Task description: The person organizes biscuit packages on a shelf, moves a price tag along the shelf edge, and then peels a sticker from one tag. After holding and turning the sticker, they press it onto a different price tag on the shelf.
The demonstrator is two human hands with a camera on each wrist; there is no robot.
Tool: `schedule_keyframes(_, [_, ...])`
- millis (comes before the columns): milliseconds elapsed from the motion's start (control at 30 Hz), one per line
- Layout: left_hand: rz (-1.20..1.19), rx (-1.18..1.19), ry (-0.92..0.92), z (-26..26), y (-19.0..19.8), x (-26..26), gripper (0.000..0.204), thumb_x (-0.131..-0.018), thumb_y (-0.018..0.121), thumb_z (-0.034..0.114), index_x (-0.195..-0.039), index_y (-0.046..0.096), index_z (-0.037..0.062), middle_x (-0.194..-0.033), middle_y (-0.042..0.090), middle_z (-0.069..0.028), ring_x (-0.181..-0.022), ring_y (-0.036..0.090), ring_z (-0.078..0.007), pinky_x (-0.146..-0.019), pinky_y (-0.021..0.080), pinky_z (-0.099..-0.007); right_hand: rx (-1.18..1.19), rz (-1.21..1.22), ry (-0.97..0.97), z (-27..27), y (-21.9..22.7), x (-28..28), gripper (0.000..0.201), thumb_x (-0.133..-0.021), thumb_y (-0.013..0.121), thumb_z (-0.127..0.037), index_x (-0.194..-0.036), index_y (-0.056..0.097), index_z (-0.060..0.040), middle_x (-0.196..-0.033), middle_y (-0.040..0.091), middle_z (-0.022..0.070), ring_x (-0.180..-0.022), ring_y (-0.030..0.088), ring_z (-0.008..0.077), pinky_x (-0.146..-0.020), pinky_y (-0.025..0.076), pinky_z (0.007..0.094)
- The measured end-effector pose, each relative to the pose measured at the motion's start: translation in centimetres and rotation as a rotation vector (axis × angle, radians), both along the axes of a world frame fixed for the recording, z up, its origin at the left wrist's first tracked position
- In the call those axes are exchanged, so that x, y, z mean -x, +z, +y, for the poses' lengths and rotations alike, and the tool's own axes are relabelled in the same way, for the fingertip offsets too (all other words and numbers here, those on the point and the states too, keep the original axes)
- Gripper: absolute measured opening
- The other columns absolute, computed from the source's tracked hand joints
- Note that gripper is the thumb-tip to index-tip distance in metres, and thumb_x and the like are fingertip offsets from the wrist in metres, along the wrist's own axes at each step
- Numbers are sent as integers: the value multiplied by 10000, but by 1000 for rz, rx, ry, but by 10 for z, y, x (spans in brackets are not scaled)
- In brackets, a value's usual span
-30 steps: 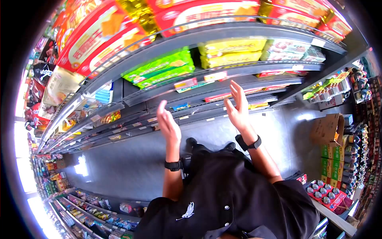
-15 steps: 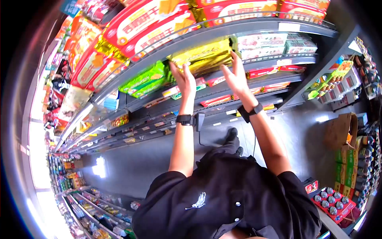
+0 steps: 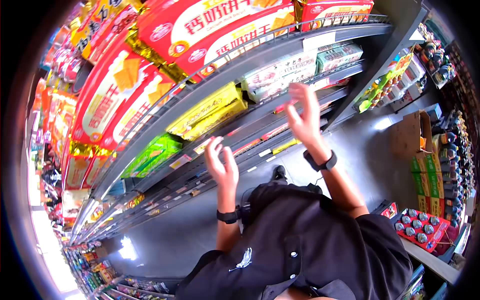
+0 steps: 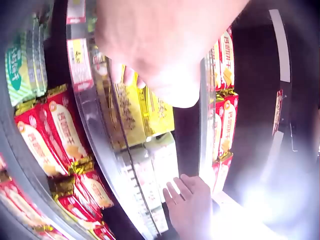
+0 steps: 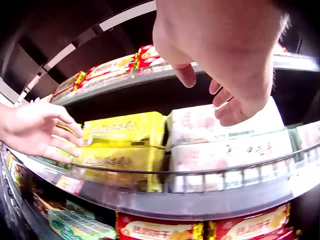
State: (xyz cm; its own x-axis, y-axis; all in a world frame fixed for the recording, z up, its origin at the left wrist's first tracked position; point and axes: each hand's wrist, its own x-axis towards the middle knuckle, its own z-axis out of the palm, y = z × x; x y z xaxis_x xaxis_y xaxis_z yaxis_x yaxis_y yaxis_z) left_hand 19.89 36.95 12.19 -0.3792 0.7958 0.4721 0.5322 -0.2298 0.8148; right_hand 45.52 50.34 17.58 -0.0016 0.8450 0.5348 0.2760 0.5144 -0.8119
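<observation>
Both hands are empty in front of a shelf of packaged biscuits. The left hand [image 3: 222, 167] has its fingers loosely bent, just off the shelf edge below the stacked yellow packs [image 3: 207, 112]. Seen from the right wrist, that left hand [image 5: 42, 127] overlaps the left end of the yellow packs [image 5: 120, 135]. My right hand [image 3: 306, 122] is raised with thumb and fingers apart, close to the white boxes [image 3: 277, 77]. From its own wrist camera, the right hand's fingers [image 5: 232, 110] hang over the front of the white boxes [image 5: 230, 155].
Green packs [image 3: 152, 156] lie left of the yellow ones. A wire rail [image 5: 235, 175] runs along the shelf front. Large red biscuit bags [image 3: 225, 32] fill the shelf above. An open carton [image 3: 412, 135] stands on the floor to the right.
Half a second ago the hands were at the two ends of the yellow packs; now they are drawn back from them. The packs sit straighter, and the head view has shifted along the shelf.
</observation>
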Motion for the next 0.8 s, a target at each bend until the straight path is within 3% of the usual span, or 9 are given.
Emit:
schedule_keyframes(100, [-43, 69, -187, 28, 15, -44, 483, -1046, 633, 11, -1521, 547, -12, -1558, 569, -189, -1419, 598, -302, -1183, 513, -482, -15, 56, -126, 35, 2, -30, 575, -924, 665, 29, -1485, 545, -14, -1465, 633, 143, -1304, 647, 255, -1093, 538, 410])
schedule_keyframes(233, [89, -49, -285, 72, 33, -88, 689, -1031, 675, 42, -1664, 400, 31, -1763, 284, -212, -1619, 353, -358, -1252, 433, -521, -11, 30, -190, 73, 1, -49, 732, -915, 668, 33, -1611, 447, -27, -1604, 533, 177, -1472, 545, 309, -1226, 444, 462])
schedule_keyframes(267, [77, -36, -274, 82, 33, -96, 785, -988, 729, 90, -1672, 355, 3, -1765, 234, -298, -1636, 280, -459, -1265, 382, -532, 23, 6, -193, 82, 0, -52, 788, -900, 667, 12, -1645, 415, -29, -1634, 514, 196, -1513, 514, 334, -1255, 405, 482])
schedule_keyframes(300, [-97, -26, -284, 87, 37, -108, 810, -977, 738, 94, -1677, 340, 4, -1785, 159, -309, -1660, 219, -464, -1298, 317, -544, 17, -69, -198, 92, 0, -55, 823, -876, 665, -10, -1651, 389, 5, -1651, 495, 230, -1539, 492, 351, -1275, 376, 476])
schedule_keyframes(367, [-70, -18, -228, 100, 42, -120, 781, -984, 740, 117, -1662, 366, 16, -1795, 83, -332, -1675, 151, -478, -1323, 225, -570, -11, -82, -151, 103, -4, -61, 857, -840, 702, -87, -1627, 389, 43, -1573, 517, 303, -1493, 509, 443, -1266, 394, 479])
schedule_keyframes(467, [72, 33, -103, 110, 44, -132, 663, -988, 741, 136, -1594, 478, 69, -1800, 33, -352, -1681, 83, -499, -1333, 127, -598, 23, -117, -97, 107, 0, -69, 873, -820, 708, -70, -1626, 393, 44, -1586, 503, 310, -1508, 489, 458, -1260, 399, 486])
schedule_keyframes(700, [-42, 40, 57, 128, 19, -146, 421, -973, 776, 123, -1380, 675, 92, -1751, 273, -313, -1648, 265, -444, -1315, 228, -537, 21, -106, 93, 102, 9, -112, 828, -770, 630, 37, -1583, 475, 25, -1585, 526, 264, -1503, 508, 434, -1247, 419, 467])
schedule_keyframes(733, [-57, 89, 55, 127, 18, -142, 402, -990, 757, 45, -1376, 661, 104, -1785, 239, -131, -1616, 335, -298, -1307, 273, -542, 16, -82, 98, 104, 11, -129, 820, -771, 623, 41, -1579, 484, 24, -1587, 531, 252, -1501, 517, 414, -1243, 427, 466])
schedule_keyframes(800, [-92, 90, 99, 124, 18, -146, 366, -1007, 736, 26, -1362, 661, 69, -1769, 277, -143, -1589, 382, -283, -1290, 328, -522, -29, -52, 87, 110, 3, -164, 801, -773, 606, 51, -1567, 505, 26, -1585, 546, 221, -1495, 533, 360, -1241, 434, 457])
